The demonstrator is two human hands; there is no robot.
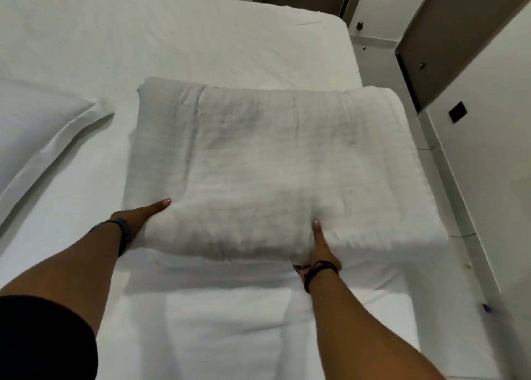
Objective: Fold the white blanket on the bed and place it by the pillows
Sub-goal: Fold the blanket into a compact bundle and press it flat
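Observation:
The white blanket (258, 155) is folded into a thick square bundle held just above the bed (201, 43), near its right side. My left hand (140, 211) grips the bundle's near left corner, thumb on top and fingers hidden underneath. My right hand (320, 247) grips the near edge right of the middle, thumb pressed into the top, fingers hidden below. A white pillow (37, 132) lies flat at the left, its corner pointing toward the bundle with a gap between them.
The bed's right edge runs close to the bundle's right side. Beyond it are a pale tiled floor (471, 250), white walls and brown wardrobe doors (448, 43). A small blue object (485, 308) lies on the floor.

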